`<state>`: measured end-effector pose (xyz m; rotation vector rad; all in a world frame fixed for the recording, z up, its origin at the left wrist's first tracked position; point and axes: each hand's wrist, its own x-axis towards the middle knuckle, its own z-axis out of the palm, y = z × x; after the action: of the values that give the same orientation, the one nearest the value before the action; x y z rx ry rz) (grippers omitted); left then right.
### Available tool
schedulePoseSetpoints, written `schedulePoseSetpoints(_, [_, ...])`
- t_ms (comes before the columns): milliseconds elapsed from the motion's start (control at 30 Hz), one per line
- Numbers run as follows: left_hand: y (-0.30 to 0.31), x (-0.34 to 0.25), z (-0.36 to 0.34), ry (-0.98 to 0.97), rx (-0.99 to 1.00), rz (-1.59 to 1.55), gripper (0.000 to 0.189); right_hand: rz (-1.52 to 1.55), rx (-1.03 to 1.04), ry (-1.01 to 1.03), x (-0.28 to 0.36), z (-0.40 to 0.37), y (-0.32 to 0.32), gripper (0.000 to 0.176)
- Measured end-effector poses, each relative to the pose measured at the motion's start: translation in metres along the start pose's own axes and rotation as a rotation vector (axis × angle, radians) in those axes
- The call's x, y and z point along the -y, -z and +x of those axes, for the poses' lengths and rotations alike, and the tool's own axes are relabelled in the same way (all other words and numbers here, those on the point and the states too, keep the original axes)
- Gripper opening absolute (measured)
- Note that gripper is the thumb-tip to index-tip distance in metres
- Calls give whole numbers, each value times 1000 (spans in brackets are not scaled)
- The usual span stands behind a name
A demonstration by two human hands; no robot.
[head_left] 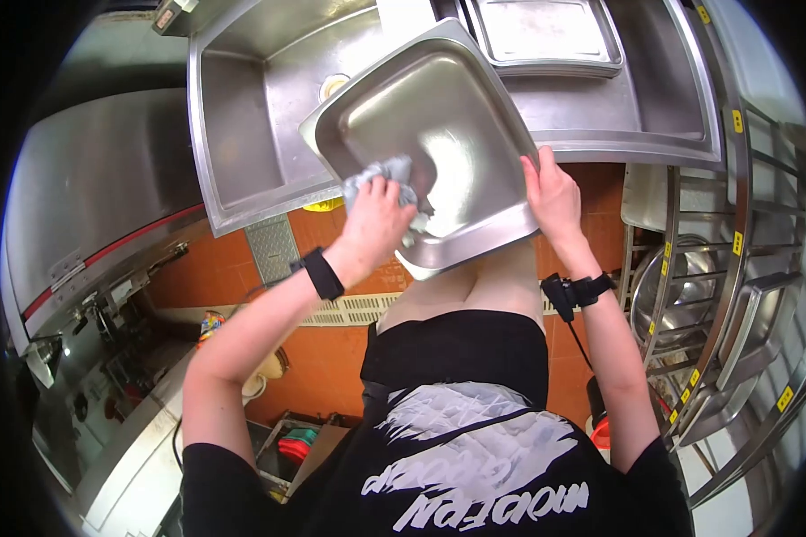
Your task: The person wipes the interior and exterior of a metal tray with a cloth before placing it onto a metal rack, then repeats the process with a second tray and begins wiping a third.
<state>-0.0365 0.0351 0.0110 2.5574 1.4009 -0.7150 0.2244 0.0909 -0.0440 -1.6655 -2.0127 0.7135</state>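
Observation:
A deep stainless steel pan (421, 98) is held tilted over the front edge of the sinks, its inside facing me. My left hand (378, 219) is closed around a crumpled light blue-grey cloth (392, 170), pressed against the inner left wall of the pan near its lower corner. My right hand (553, 199) grips the pan's right rim, with the thumb over the edge and the other fingers partly hidden. Part of the cloth shows below my left fingers, inside the pan.
Behind the pan is a steel sink basin (233, 116) on the left. Shallow metal trays (546, 67) lie stacked over the right basin (663, 98). A metal rack (734, 224) holding pans and a steel bowl (676, 295) stands at right. Steel equipment (107, 179) lines the left.

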Motion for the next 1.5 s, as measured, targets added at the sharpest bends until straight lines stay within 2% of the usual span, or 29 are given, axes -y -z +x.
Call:
schedulePoseSetpoints(67, [-12,-22,-3,-29,1,-197,12,103,-5,-59,0,-3,-5,19])
schedulePoseSetpoints(167, [-20,-52,1,115,7,-502,26,214,-57,-107,4,-9,-11,20])
schedulePoseSetpoints(200, [-19,-59,5,116,6,-506,26,277,-103,-127,5,-11,-13,20])
schedulePoseSetpoints(267, [-17,-74,15,284,-128,-798,32,279,-77,-144,3,-13,-13,19])
schedulePoseSetpoints(300, [-16,-84,23,289,-131,-804,32,308,-89,-153,4,-13,-13,20])
schedulePoseSetpoints(400, [-10,-110,51,217,-488,-1093,38,382,-92,-192,8,-16,-16,23])
schedulePoseSetpoints(533, [-2,-107,69,200,-381,-1004,37,481,-130,-272,10,-16,-15,32])
schedulePoseSetpoints(600, [0,-91,55,178,-391,-732,33,448,-109,-287,5,-17,-17,36])
schedulePoseSetpoints(667, [2,-73,39,279,-237,-529,31,417,-99,-308,3,-17,-18,40])
schedulePoseSetpoints(733, [5,-57,19,333,-168,-460,32,413,-117,-299,3,-17,-18,47])
schedulePoseSetpoints(767, [7,-53,15,358,-67,-510,35,412,-118,-298,3,-17,-18,47])
schedulePoseSetpoints(867, [-4,-63,20,311,-128,-657,39,435,-101,-351,2,-14,-19,51])
schedulePoseSetpoints(900, [3,-69,28,295,-84,-811,39,455,-94,-346,-1,-14,-22,51])
schedulePoseSetpoints(967, [14,-88,45,246,-134,-947,39,468,-87,-340,-6,-14,-26,51])
schedulePoseSetpoints(1033, [15,-112,67,233,-307,-1082,39,641,-72,-342,-8,-13,-28,52])
schedulePoseSetpoints(1067, [15,-121,79,235,-310,-1088,39,636,-68,-340,-8,-13,-28,52])
schedulePoseSetpoints(1133, [17,-130,102,562,-479,-1435,31,776,-112,-479,-6,-12,-29,57])
schedulePoseSetpoints(1167, [19,-132,111,654,-535,-1528,28,736,-105,-457,-6,-12,-30,61])
schedulePoseSetpoints(1200, [25,-127,119,657,-537,-1529,28,735,-102,-455,-5,-10,-31,61])
schedulePoseSetpoints(1267, [40,-110,137,782,-669,-1723,30,741,-189,-329,-5,-10,-34,58])
schedulePoseSetpoints(1333, [47,-73,164,716,-827,-1797,35,699,-165,-291,-12,-12,-37,55])
schedulePoseSetpoints(1400, [74,-36,176,670,-930,-2032,42,556,-127,-245,0,-10,-29,52])
schedulePoseSetpoints(1467, [76,-11,188,712,-1065,-1839,46,542,-84,-253,6,-11,-26,51])
schedulePoseSetpoints(1500, [76,-7,190,767,-1111,-1796,40,518,-72,-226,7,-11,-26,52])
